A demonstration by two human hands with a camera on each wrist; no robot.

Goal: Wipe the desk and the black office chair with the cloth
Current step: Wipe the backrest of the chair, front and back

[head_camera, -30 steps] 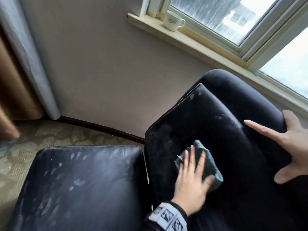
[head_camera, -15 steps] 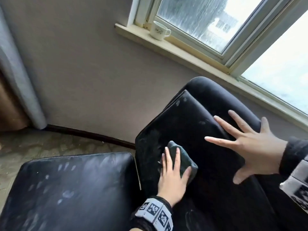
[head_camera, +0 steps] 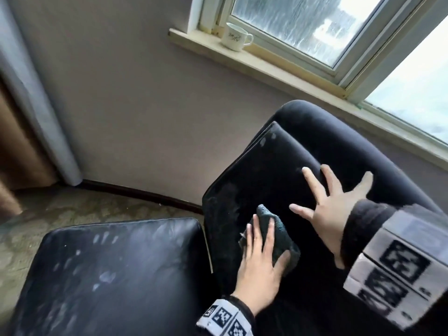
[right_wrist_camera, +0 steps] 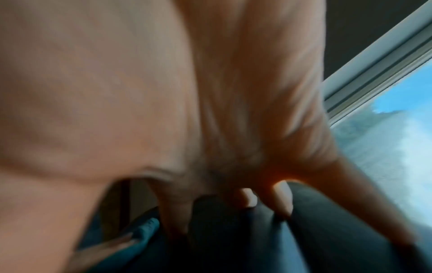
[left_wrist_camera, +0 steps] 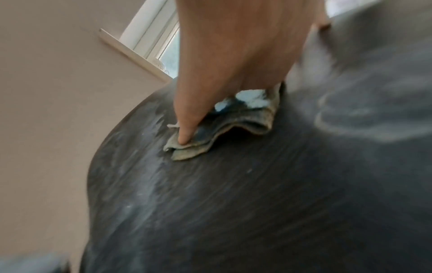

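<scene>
Your right hand (head_camera: 332,214) has come in and now lies flat, fingers spread, on the chair (head_camera: 278,166) cushion, likely to steady it. Your left hand (head_camera: 260,265) presses the cloth (head_camera: 278,235) with straight fingers near the cushion's left edge, wiping dust.

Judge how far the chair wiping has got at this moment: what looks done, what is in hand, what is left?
Done: nothing clearly; the backrest is streaky. In hand: the left hand presses the cloth on the black chair backrest while the right hand braces it. Left: the smudged seat cushion; no desk is in view.
</scene>
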